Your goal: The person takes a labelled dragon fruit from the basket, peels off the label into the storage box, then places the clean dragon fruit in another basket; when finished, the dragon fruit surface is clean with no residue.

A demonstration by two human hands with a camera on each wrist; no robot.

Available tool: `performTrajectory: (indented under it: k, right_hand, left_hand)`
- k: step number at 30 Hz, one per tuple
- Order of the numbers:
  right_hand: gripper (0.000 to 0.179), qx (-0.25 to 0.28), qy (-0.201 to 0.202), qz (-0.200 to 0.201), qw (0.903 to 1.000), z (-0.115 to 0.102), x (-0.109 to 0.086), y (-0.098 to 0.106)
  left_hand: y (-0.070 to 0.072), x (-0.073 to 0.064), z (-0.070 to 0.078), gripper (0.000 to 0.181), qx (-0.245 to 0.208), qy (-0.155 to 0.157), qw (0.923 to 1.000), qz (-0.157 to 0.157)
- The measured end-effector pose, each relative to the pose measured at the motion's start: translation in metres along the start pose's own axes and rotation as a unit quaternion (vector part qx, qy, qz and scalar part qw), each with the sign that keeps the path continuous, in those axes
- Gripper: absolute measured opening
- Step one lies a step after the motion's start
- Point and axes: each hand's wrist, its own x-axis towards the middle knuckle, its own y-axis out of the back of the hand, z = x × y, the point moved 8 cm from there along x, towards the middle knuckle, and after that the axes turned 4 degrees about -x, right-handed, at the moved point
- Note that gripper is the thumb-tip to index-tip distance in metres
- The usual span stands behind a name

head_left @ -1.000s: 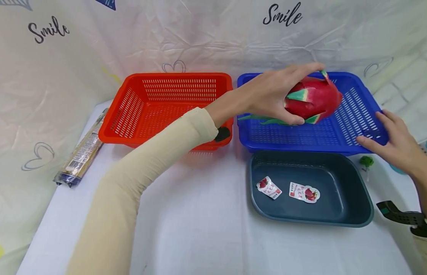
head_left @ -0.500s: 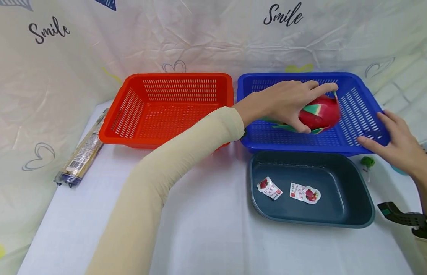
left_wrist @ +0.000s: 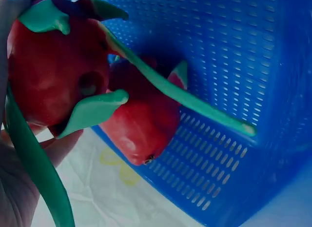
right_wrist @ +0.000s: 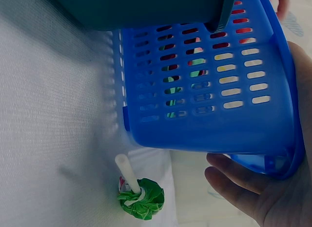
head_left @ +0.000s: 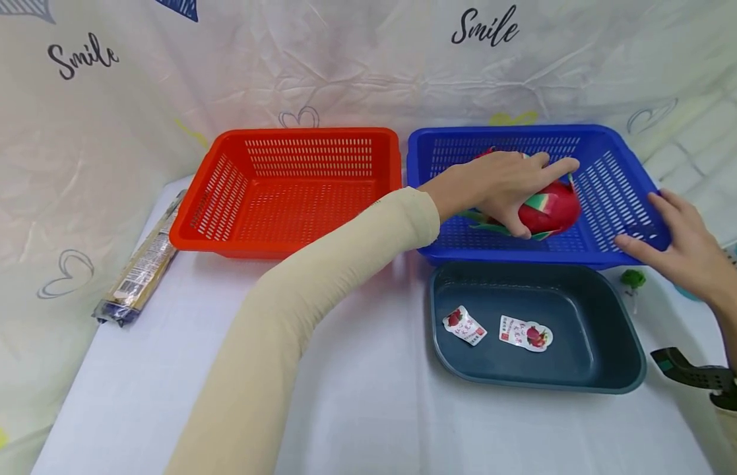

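Note:
My left hand (head_left: 501, 188) holds a red dragon fruit (head_left: 557, 210) with green-tipped scales, low inside the blue slotted basket (head_left: 511, 254). Its thumb lies along the near side, the other fingers over the far side. Behind it sits a second dragon fruit (left_wrist: 141, 122), largely hidden by the hand in the head view but plain in the left wrist view. My right hand (head_left: 691, 254) grips the basket's right rim near the front corner, thumb towards the front. In the right wrist view, red and green show through the slots of the basket wall (right_wrist: 204, 132).
A red slotted basket (head_left: 249, 248) stands to the left. In front of the blue one is a dark teal tub (head_left: 608, 330) with two fruit labels (head_left: 525, 332) inside. A green-wrapped lollipop (right_wrist: 141, 200) lies beside it; a long gold packet (head_left: 141, 269) lies far left.
My left hand has lowered the dragon fruit into the blue basket, moving down and slightly right at first. The second dragon fruit now peeks out behind the hand. My right hand stays on the rim.

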Motion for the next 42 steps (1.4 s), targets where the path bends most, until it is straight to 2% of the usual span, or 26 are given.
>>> performTrajectory:
  k: [5,10,17,23,26,30,36,39,42]
  right_hand:
    - [0.089,-0.002,-0.004,-0.001,1.0000,0.001,-0.002,0.002]
    - [0.088,-0.004,-0.009,0.000,1.0000,0.004,-0.004,0.002]
    - [0.088,0.000,-0.006,0.007,1.0000,0.004,-0.004,0.004]
    - [0.089,0.013,-0.003,0.001,0.9999,0.000,-0.002,0.002]
    - [0.089,0.013,-0.001,-0.002,0.9999,-0.001,-0.001,0.002]
    - [0.090,0.012,0.000,-0.006,0.9999,-0.001,-0.001,0.000]
    - [0.091,0.015,0.000,-0.004,0.9999,-0.001,-0.002,0.000]
    - [0.091,0.015,-0.001,-0.001,0.9999,-0.001,-0.002,0.001]
    - [0.091,0.014,-0.004,0.000,0.9999,0.000,-0.004,0.003]
  left_hand:
    - [-0.008,0.004,0.002,0.113,0.000,-0.001,0.9992,-0.039]
    - [-0.008,0.009,0.006,0.111,-0.013,-0.013,0.9990,-0.040]
    - [-0.013,0.015,0.012,0.104,0.012,-0.018,0.9984,-0.053]
    - [-0.018,0.011,0.007,0.097,0.012,-0.013,0.9971,-0.074]
    - [-0.022,0.009,0.009,0.089,0.025,-0.017,0.9955,-0.090]
    - [-0.024,0.007,0.010,0.082,0.045,-0.024,0.9944,-0.093]
    - [-0.022,-0.001,0.006,0.086,0.035,-0.005,0.9932,-0.111]
    - [-0.019,-0.004,0.007,0.088,0.052,0.004,0.9906,-0.127]
    - [-0.014,-0.007,0.010,0.088,0.092,0.013,0.9856,-0.141]
